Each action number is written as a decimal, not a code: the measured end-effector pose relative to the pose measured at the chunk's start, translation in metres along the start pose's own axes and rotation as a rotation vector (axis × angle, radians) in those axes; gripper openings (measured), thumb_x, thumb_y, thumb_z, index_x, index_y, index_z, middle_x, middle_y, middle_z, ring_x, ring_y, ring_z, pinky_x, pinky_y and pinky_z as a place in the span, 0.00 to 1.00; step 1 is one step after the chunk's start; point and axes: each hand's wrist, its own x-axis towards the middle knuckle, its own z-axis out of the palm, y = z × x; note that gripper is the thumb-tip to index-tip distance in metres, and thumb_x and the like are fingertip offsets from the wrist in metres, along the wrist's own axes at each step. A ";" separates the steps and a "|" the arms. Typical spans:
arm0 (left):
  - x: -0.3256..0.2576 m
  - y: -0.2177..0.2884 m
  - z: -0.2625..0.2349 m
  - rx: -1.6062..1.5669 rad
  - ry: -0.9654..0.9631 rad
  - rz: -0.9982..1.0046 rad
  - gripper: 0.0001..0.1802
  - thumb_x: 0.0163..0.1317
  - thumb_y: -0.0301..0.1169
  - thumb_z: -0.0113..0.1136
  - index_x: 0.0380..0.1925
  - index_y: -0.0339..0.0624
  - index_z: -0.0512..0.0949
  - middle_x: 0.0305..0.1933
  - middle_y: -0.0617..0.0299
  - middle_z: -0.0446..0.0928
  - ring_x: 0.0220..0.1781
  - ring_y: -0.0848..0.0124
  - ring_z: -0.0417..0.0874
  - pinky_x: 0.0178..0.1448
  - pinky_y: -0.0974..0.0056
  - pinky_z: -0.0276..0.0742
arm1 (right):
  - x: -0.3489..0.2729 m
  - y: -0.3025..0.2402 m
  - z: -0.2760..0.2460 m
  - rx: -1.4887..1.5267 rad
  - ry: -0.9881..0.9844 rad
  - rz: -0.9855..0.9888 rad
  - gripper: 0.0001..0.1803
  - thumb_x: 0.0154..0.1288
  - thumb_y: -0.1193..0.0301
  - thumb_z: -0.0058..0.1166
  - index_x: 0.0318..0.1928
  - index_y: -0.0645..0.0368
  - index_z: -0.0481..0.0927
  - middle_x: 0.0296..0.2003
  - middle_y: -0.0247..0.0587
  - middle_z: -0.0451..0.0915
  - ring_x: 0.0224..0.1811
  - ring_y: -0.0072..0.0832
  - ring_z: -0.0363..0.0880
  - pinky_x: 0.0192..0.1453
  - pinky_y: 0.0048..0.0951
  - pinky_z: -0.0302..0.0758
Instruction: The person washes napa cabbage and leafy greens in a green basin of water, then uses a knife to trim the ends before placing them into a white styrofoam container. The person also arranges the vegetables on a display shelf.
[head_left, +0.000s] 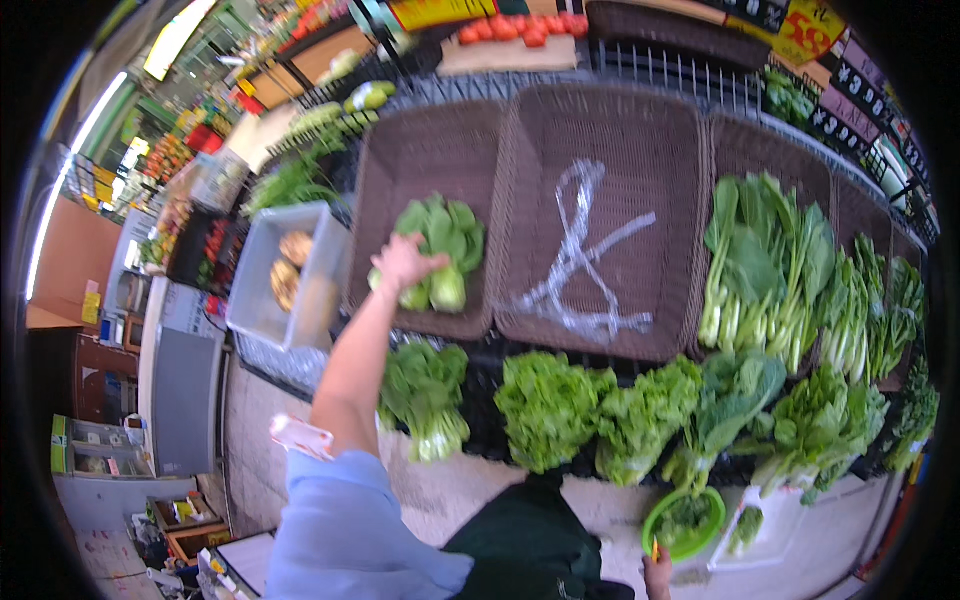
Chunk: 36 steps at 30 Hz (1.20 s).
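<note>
My left hand (408, 262) reaches into the left brown woven basket (420, 150). Its fingers curl over a bunch of bok choy (447, 240), with the thumb lying across the stalks; the fingertips are partly hidden by leaves. More pale stalks show under the palm. Low in the picture, my right hand (657, 578) is closed around a small tool with a yellow-orange part (655, 548); its kind cannot be made out. Just beyond that hand is a bright green bowl (718, 522) with leafy pieces in it.
The middle woven basket (605, 120) contains crumpled clear plastic strips (570, 262). Long leafy greens (765, 270) fill the baskets at right. Lettuce heads (550, 408) line the front ledge. A translucent bin (262, 325) with potato-like produce stands left. Tomatoes (525, 28) sit at the back.
</note>
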 end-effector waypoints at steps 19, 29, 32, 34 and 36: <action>-0.048 -0.075 -0.030 -1.228 0.547 0.031 0.28 0.50 0.34 0.68 0.48 0.30 0.71 0.45 0.51 0.75 0.41 0.64 0.75 0.45 0.60 0.73 | -0.192 -0.409 -0.041 0.114 -0.342 -1.229 0.20 0.59 0.72 0.52 0.53 0.59 0.70 0.43 0.42 0.77 0.44 0.33 0.77 0.47 0.31 0.73; -0.170 0.038 -0.096 -1.563 0.239 0.185 0.35 0.54 0.37 0.62 0.59 0.40 0.60 0.57 0.53 0.67 0.52 0.58 0.74 0.52 0.50 0.76 | -0.249 -0.211 -0.089 -0.197 -0.026 -1.039 0.23 0.53 0.72 0.53 0.53 0.52 0.70 0.41 0.43 0.75 0.44 0.40 0.76 0.46 0.39 0.73; -0.234 0.068 -0.095 -1.659 0.007 0.313 0.30 0.55 0.39 0.61 0.57 0.41 0.65 0.56 0.53 0.69 0.53 0.58 0.73 0.54 0.50 0.74 | -0.264 -0.066 -0.108 -0.191 0.179 -0.635 0.22 0.53 0.72 0.53 0.51 0.53 0.72 0.42 0.44 0.77 0.45 0.40 0.76 0.49 0.36 0.72; -0.263 0.083 -0.084 -1.716 -0.314 0.386 0.25 0.58 0.41 0.56 0.54 0.42 0.68 0.55 0.56 0.71 0.54 0.60 0.73 0.57 0.50 0.71 | -0.298 0.019 -0.125 -0.071 0.349 -0.457 0.21 0.51 0.74 0.51 0.50 0.56 0.73 0.41 0.47 0.78 0.42 0.40 0.77 0.47 0.35 0.73; -0.339 0.120 -0.068 -1.815 -0.499 0.209 0.22 0.61 0.41 0.51 0.53 0.43 0.70 0.54 0.58 0.72 0.56 0.61 0.72 0.61 0.51 0.68 | -0.343 0.081 -0.144 0.101 0.407 -0.113 0.22 0.52 0.75 0.51 0.51 0.57 0.72 0.37 0.47 0.78 0.38 0.37 0.77 0.44 0.33 0.73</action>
